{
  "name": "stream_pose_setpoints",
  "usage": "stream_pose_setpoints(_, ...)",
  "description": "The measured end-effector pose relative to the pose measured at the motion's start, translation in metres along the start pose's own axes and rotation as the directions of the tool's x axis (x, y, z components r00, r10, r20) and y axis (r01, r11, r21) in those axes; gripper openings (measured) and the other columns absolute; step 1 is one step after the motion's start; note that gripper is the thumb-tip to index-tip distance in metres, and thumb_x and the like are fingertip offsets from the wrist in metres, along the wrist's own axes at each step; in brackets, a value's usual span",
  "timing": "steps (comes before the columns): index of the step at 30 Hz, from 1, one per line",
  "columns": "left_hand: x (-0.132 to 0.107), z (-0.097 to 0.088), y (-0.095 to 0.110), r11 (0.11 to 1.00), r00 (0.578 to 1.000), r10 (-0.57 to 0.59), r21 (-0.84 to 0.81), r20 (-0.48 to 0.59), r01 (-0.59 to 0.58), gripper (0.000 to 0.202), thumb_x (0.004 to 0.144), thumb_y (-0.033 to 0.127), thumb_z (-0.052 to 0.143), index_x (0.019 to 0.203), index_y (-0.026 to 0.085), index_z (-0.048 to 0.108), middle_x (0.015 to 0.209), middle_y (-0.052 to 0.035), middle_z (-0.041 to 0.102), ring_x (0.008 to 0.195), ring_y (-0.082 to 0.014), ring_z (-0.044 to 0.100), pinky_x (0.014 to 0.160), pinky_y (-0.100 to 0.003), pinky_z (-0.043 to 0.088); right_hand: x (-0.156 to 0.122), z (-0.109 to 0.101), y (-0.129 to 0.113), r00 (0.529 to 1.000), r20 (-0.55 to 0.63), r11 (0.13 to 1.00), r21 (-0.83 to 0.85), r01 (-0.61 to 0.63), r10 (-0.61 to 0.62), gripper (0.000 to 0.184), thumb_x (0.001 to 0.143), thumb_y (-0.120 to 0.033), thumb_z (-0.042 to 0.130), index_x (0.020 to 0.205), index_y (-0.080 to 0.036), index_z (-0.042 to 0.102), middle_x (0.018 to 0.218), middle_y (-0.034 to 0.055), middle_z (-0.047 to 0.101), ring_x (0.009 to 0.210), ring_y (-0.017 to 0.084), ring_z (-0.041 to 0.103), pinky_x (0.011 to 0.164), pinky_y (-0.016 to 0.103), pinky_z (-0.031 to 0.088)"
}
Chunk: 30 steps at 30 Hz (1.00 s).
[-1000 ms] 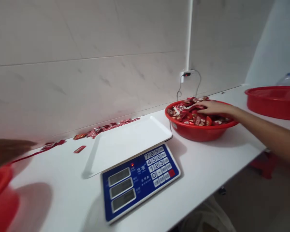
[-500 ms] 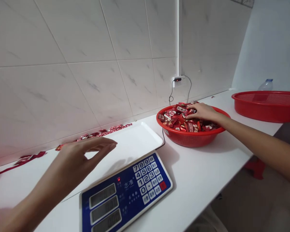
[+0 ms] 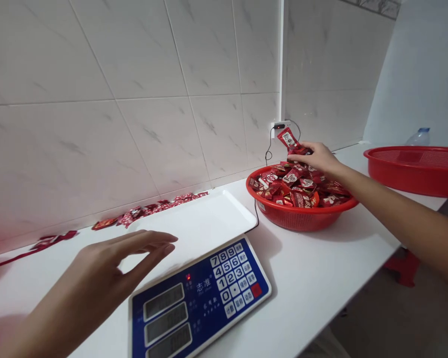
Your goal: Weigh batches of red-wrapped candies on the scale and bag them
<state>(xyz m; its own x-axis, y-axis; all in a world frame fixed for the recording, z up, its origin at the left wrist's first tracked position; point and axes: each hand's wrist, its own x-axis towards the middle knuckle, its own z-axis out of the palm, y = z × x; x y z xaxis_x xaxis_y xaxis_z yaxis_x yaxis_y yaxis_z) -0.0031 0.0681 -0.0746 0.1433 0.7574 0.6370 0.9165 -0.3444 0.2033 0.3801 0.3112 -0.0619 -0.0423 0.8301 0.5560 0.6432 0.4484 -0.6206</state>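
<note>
My right hand (image 3: 319,158) grips a few red-wrapped candies (image 3: 289,139) just above a round red plastic basket (image 3: 302,219). More wrapped candies, mostly red, are heaped in that basket. Part of what the right hand holds is hidden by the fingers. Over the near left part of a digital scale, my left hand (image 3: 115,263) hovers with nothing in it, thumb and fingers loosely curved and their tips slightly apart. The scale has a bare white tray (image 3: 224,219) and a blue keypad panel (image 3: 205,286) with small displays.
Several red packets (image 3: 164,206) lie along the wall behind the scale. Farther right stands a second red basket (image 3: 414,171), with a clear bottle (image 3: 420,136) behind it. A cable (image 3: 271,149) hangs from the wall socket. Below the table edge is a red stool (image 3: 403,268).
My right hand has lifted out of the candy heap and now holds candies above the basket. My left hand has stayed over the scale; the view has shifted slightly.
</note>
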Motion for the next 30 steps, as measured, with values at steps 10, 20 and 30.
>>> stream_pose_setpoints(10, 0.007, 0.009, 0.005, 0.976, 0.945, -0.211, -0.107, -0.25, 0.19, 0.026, 0.082, 0.053, 0.064, 0.088, 0.031, 0.077, 0.088, 0.0008, 0.079, 0.078, -0.0224, 0.075, 0.059, -0.028, 0.062, -0.055, 0.089, -0.117, 0.787, 0.475, 0.919, 0.194, 0.342, -0.394, 0.048, 0.072, -0.043, 0.079, 0.117, -0.027, 0.074, 0.112, 0.006, 0.073, 0.102, 0.028, 0.067, 0.085, 0.038, 0.051)
stream_pose_setpoints(20, -0.033, 0.008, -0.041, 0.89, 0.714, -0.443, -0.363, -0.542, 0.277, 0.026, 0.083, 0.044, 0.071, 0.095, 0.021, 0.075, 0.087, -0.0031, 0.077, 0.084, -0.0203, 0.074, 0.081, -0.034, 0.061, -0.056, 0.139, -0.16, 0.651, 0.608, 0.875, 0.44, 0.202, -0.455, 0.045, 0.083, -0.031, 0.075, 0.126, -0.021, 0.07, 0.102, 0.0068, 0.072, 0.083, 0.016, 0.064, 0.068, 0.026, 0.048)
stream_pose_setpoints(30, -0.06, 0.041, -0.105, 0.771, 0.503, -0.633, -0.539, -0.588, 0.341, 0.025, 0.079, 0.042, 0.063, 0.085, 0.019, 0.07, 0.073, -0.0021, 0.07, 0.07, -0.0179, 0.068, 0.072, -0.033, 0.057, -0.061, 0.125, -0.175, 0.824, 0.41, 0.719, 0.695, -0.004, -0.392, 0.03, 0.092, -0.03, 0.069, 0.118, -0.016, 0.067, 0.061, -0.0066, 0.045, 0.056, 0.009, 0.041, 0.051, 0.022, 0.035)
